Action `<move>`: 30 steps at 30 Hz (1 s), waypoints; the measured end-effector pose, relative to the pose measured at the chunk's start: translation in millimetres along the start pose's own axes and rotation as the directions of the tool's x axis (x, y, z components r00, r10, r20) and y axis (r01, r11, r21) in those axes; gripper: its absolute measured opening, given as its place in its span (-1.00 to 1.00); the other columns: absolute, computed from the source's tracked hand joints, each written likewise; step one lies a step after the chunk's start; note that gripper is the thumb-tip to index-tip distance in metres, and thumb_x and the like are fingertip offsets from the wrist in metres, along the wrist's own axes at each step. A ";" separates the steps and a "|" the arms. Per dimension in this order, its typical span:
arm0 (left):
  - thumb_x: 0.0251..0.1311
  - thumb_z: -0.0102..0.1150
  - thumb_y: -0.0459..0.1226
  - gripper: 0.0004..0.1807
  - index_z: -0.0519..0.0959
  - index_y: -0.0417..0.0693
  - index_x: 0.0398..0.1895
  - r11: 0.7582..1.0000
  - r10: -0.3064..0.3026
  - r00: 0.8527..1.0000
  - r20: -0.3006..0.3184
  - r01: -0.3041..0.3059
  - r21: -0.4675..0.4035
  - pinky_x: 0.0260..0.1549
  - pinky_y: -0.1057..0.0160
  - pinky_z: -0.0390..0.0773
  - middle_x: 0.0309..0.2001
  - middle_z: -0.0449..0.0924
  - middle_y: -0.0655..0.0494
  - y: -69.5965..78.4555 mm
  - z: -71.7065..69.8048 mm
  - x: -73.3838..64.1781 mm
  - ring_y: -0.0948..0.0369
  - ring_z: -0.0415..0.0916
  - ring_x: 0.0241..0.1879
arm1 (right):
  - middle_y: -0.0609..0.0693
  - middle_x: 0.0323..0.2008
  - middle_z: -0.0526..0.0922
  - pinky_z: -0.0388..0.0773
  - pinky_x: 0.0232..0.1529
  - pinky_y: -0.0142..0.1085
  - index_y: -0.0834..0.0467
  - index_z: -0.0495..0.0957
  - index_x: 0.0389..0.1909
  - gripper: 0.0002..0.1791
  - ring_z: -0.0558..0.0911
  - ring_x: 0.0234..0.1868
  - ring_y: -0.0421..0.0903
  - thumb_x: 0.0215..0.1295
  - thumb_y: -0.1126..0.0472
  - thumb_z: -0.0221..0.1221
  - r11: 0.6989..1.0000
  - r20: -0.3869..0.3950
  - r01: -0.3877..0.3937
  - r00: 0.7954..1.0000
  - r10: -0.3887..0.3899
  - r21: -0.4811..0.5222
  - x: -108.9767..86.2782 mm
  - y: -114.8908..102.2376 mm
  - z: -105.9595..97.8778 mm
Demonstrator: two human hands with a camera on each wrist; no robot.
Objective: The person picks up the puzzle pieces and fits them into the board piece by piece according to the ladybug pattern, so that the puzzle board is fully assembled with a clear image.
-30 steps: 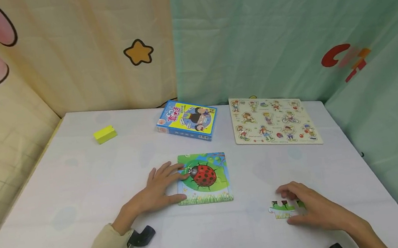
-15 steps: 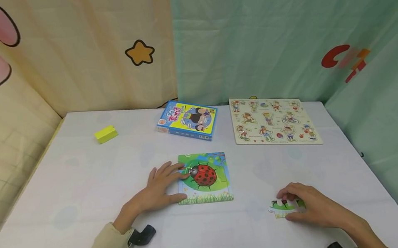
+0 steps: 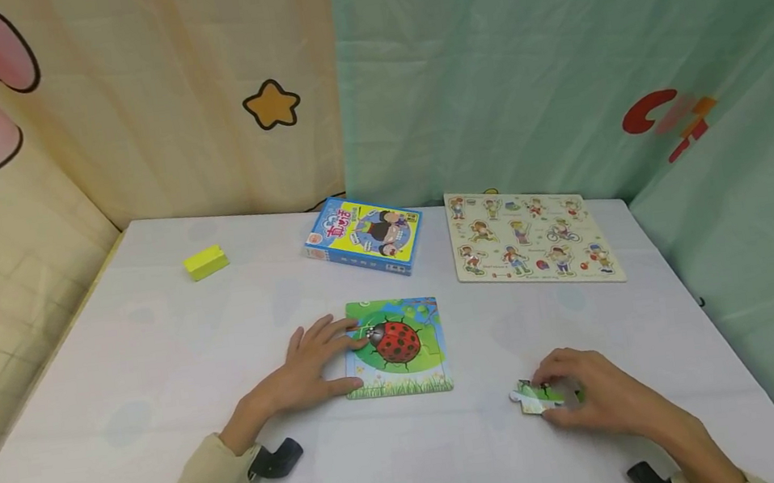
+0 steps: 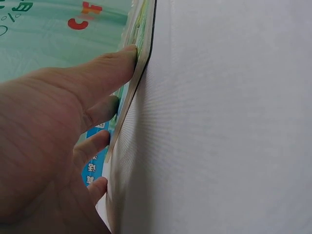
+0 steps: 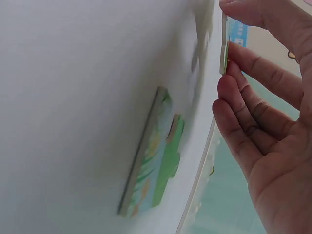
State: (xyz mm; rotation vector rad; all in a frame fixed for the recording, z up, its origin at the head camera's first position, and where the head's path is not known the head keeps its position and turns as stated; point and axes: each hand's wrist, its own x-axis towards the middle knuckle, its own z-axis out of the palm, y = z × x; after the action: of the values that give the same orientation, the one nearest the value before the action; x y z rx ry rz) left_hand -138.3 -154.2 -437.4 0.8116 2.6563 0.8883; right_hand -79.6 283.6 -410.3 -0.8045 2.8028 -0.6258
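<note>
A square ladybug puzzle board (image 3: 401,346) lies flat near the table's middle. My left hand (image 3: 312,372) rests at its left side, with spread fingers and thumb touching its top and edge. Further right, my right hand (image 3: 605,392) pinches a green and white jigsaw piece (image 3: 536,398) between thumb and fingers. The right wrist view shows this jigsaw piece (image 5: 224,44) edge-on, raised off the tabletop. Below it, a second jigsaw piece (image 5: 153,165), green and pale blue, lies on the white cloth. In the head view the right hand mostly covers that second piece.
Behind the board lies a blue and yellow box (image 3: 364,236). A wooden peg puzzle (image 3: 529,239) with printed children is at the back right. A yellow block (image 3: 205,262) sits at the back left. Printed curtains (image 3: 516,53) hang behind the table.
My right hand has closed its thumb and fingers on the jigsaw piece, then moved slightly left and away from me with it, tilting it. The left hand and the board stay still.
</note>
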 end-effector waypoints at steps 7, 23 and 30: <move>0.21 0.35 -0.03 -0.38 0.49 0.07 0.34 1.000 0.002 1.000 -0.005 -0.002 -0.006 0.39 -0.49 -0.32 0.52 0.19 -0.01 0.6 -0.3 -0.1 -0.21 -0.18 0.56 | -0.37 -0.21 0.58 0.62 -0.08 -0.25 -0.20 0.69 -0.25 -0.78 0.55 -0.16 -0.34 0.08 0.07 0.46 0.999 -0.020 0.042 0.999 -0.043 -0.026 17.0 -7.6 1.8; 0.23 0.34 -0.02 -0.38 0.49 0.07 0.35 1.000 0.006 1.000 0.006 -0.006 -0.003 0.39 -0.50 -0.32 0.53 0.17 0.00 -0.1 0.0 0.6 -0.22 -0.20 0.57 | -0.25 -0.17 0.60 0.62 -0.06 -0.22 -0.07 0.70 -0.25 -0.79 0.58 -0.11 -0.24 0.07 0.14 0.45 0.986 -0.069 0.164 0.984 -0.164 -0.005 65.8 -41.7 6.5; 0.22 0.35 -0.03 -0.38 0.49 0.07 0.34 1.000 0.007 1.000 0.004 -0.007 -0.010 0.38 -0.51 -0.31 0.52 0.18 0.00 0.1 -0.3 1.5 -0.23 -0.19 0.56 | -0.16 -0.09 0.67 0.64 0.02 -0.12 0.02 0.70 -0.16 -0.76 0.63 0.00 -0.14 0.14 0.13 0.43 0.976 -0.076 0.214 0.973 -0.216 -0.032 85.3 -56.2 11.4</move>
State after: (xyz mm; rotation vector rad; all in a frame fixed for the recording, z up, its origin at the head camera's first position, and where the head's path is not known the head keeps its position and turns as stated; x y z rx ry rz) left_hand -139.6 -153.5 -437.1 0.8207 2.6448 0.8995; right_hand -122.0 190.6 -399.2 -1.1236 2.8208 -0.6712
